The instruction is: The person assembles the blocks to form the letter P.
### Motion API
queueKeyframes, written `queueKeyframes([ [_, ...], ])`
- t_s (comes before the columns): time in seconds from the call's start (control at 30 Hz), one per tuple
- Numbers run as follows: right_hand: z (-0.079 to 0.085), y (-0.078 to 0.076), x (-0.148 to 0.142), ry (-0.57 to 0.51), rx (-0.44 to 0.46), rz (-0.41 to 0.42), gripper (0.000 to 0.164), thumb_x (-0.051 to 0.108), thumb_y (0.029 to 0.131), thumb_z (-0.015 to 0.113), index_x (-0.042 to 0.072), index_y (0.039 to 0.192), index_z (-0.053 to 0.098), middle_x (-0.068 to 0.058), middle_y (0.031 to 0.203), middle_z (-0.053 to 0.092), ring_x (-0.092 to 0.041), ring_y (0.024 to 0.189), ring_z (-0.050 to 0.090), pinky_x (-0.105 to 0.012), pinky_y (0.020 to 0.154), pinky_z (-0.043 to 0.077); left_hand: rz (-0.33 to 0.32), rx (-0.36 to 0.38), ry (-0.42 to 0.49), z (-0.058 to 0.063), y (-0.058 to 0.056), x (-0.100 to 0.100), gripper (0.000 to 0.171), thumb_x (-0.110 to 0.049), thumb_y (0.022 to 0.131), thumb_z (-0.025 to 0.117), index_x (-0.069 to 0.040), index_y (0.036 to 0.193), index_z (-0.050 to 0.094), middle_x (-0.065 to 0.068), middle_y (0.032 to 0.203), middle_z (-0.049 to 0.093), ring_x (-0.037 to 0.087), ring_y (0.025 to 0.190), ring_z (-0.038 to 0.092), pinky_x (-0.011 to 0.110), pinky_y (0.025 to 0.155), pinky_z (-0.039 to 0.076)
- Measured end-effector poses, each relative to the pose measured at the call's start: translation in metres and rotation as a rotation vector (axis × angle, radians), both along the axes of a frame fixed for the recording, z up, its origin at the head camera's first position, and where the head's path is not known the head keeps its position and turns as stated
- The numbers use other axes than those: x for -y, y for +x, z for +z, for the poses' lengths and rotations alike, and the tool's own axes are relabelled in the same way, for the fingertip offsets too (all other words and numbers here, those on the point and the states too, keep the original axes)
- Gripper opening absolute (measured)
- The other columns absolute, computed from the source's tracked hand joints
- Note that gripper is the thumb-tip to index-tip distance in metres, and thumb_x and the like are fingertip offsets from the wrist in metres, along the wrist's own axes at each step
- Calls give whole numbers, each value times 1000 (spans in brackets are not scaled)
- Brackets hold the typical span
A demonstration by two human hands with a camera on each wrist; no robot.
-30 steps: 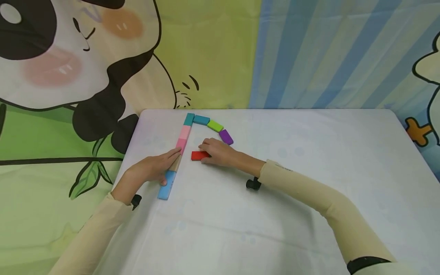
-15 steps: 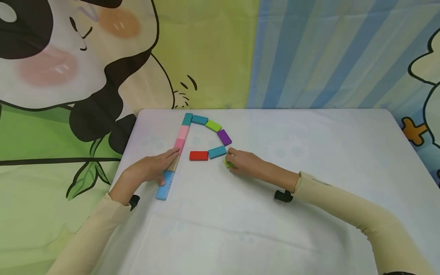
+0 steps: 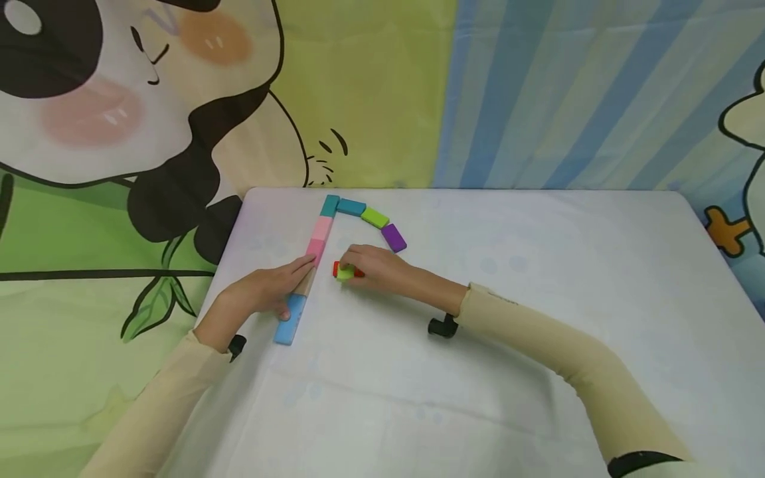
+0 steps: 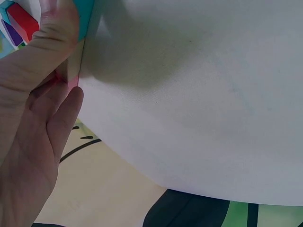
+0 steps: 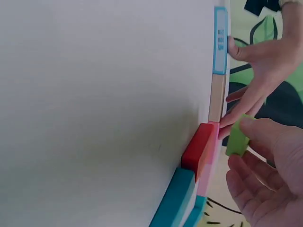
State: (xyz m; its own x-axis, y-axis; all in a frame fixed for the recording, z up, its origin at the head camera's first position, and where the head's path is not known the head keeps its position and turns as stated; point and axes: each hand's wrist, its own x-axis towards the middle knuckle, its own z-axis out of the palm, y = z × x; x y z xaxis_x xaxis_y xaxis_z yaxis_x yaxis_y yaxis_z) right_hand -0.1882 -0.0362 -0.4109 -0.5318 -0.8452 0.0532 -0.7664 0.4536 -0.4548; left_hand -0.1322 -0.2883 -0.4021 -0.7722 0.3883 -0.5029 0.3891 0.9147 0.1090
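My right hand (image 3: 378, 267) pinches a lime-green block (image 5: 238, 138) between thumb and fingers, raised above the red block (image 5: 198, 146). A teal-blue block (image 5: 173, 201) touches the red one's end in the right wrist view; the hand hides it in the head view. My left hand (image 3: 259, 292) rests along a straight row, fingertips by the pink block (image 3: 315, 248) and tan block (image 3: 303, 284), thumb against the light-blue block (image 3: 290, 320). The row's far end has a pale pink block (image 3: 321, 228) and a teal block (image 3: 329, 205).
From the row's top, a blue block (image 3: 351, 208), another green block (image 3: 374, 218) and a purple block (image 3: 394, 238) curve rightward. All lie on a white-covered table (image 3: 538, 265), whose far edge meets a printed cloth backdrop (image 3: 370, 99).
My right hand moved right from the red block, leaving a blue block beside it, and took a green block. It has since come back left with that block. My left hand stayed put.
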Motion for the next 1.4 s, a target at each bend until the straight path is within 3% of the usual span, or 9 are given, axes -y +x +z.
queueKeyframes([
  [0.3, -18, -21, 46, 24, 73, -58, 28, 20, 91, 68, 10, 117, 65, -3, 112, 65, -16, 98, 55, -24, 83, 50, -9, 9, 1, -2, -2, -5, 115, -32, 74, 79, -8, 157, 3, 10, 165, 6, 31, 132, 49, 46, 99, 50],
  [0.73, -26, -24, 43, 64, 108, -87, 37, 22, 92, 67, 9, 126, 62, -4, 115, 64, -16, 100, 54, -25, 85, 50, -5, 23, 12, -1, -4, -7, 115, -31, 74, 80, -8, 157, 3, 10, 165, 7, 32, 129, 51, 45, 95, 51],
  [0.93, -11, -29, 12, 82, 111, -126, 40, 25, 93, 65, 9, 129, 60, -6, 130, 61, -20, 120, 55, -32, 100, 49, -21, 2, -14, -3, -3, -9, 114, -30, 74, 81, -7, 156, 5, 12, 164, 11, 30, 134, 46, 43, 97, 52],
  [1.1, -2, -35, -34, 51, 126, -183, 39, 23, 93, 64, 6, 128, 60, -10, 122, 64, -23, 111, 59, -36, 95, 52, -74, -94, -56, -3, 2, -8, 110, -27, 73, 83, -2, 155, 13, 14, 161, 19, 31, 142, 33, 43, 105, 46],
  [1.27, -5, -38, -79, 30, 137, -270, 38, 22, 93, 65, 4, 126, 60, -12, 119, 64, -26, 109, 61, -40, 94, 52, -114, -201, -71, -4, 11, -3, 102, -26, 71, 84, 1, 150, 27, 17, 155, 32, 32, 138, 39, 43, 106, 45],
  [1.4, -9, -36, -116, 3, 137, -312, 39, 21, 94, 63, 2, 128, 59, -15, 126, 62, -29, 114, 61, -45, 95, 51, -91, -199, -64, -4, 17, -2, 95, -28, 73, 83, 1, 149, 32, 17, 153, 37, 34, 137, 42, 44, 106, 45],
])
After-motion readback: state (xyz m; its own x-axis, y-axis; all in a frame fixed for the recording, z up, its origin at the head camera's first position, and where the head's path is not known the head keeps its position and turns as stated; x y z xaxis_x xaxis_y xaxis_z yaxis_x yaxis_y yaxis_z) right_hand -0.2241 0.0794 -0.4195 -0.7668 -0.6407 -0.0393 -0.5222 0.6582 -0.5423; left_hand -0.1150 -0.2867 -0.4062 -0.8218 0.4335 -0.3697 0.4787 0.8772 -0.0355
